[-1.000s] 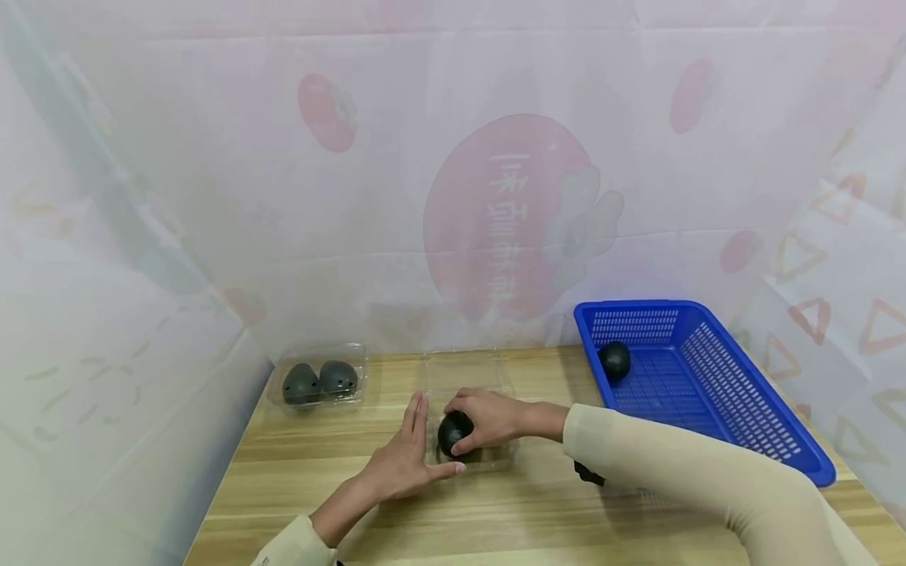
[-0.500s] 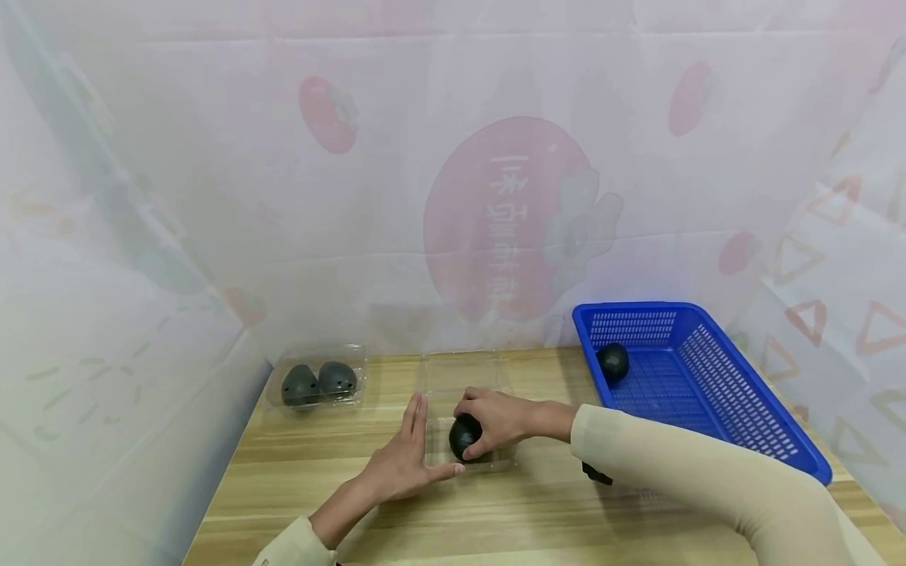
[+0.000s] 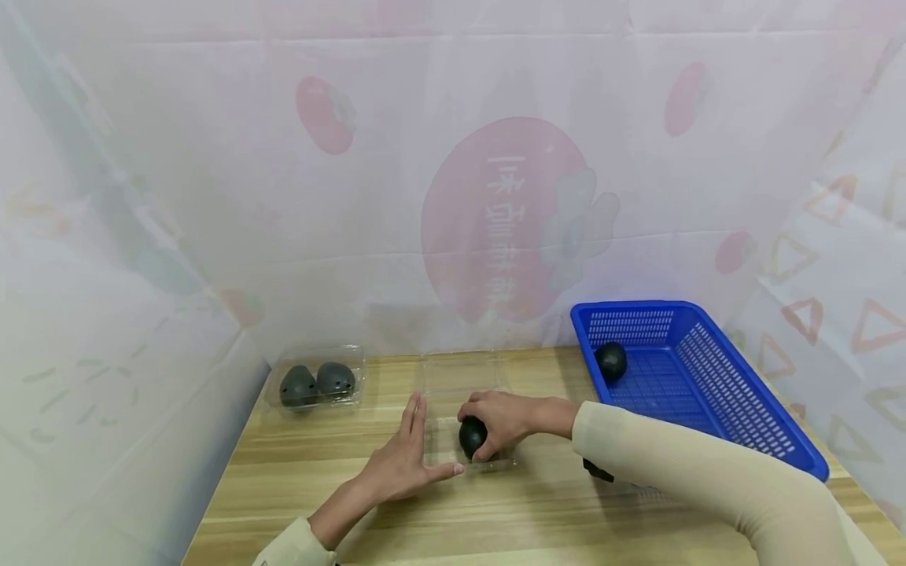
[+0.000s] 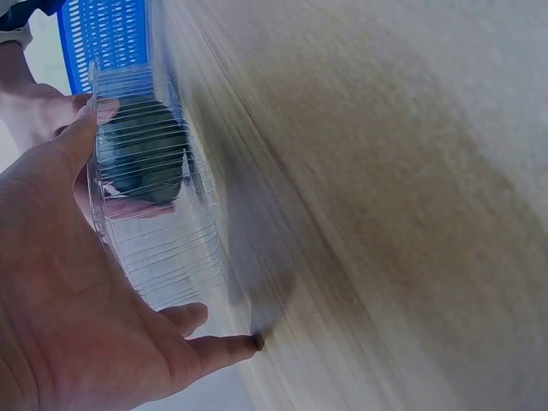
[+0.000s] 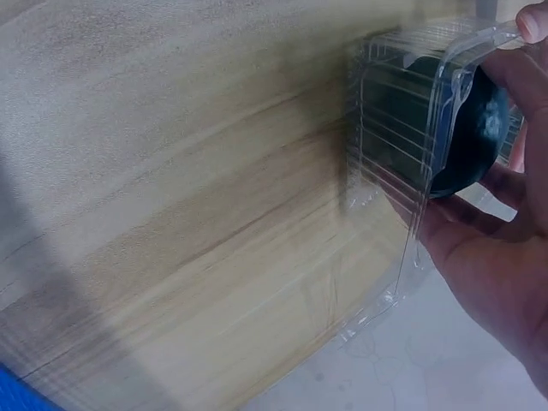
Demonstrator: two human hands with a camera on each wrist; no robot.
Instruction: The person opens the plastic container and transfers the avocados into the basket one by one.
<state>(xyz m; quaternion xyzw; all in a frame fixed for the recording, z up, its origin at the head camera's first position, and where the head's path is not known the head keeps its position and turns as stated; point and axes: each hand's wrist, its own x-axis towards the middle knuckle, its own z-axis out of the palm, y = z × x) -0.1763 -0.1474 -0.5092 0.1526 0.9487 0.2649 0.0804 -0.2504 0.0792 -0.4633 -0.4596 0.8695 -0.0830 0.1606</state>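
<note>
Right hand (image 3: pixel 508 418) gripping dark oval fruit (image 3: pixel 471 437), fingers and thumb curling round it, fruit sitting in right half of clear clamshell (image 3: pixel 442 442), left hand (image 3: pixel 400 465) touching clamshell's left side, fingers extending straight, gripping nothing.

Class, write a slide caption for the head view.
Right hand holds a dark, rounded fruit in an open, clear plastic clamshell; left hand at its edge.

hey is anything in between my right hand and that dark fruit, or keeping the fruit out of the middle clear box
Nothing visible is. The right hand grips the dark fruit directly, already inside the clear box. The lid is folded back, and the left hand lies along the box's left side, outside.
</note>
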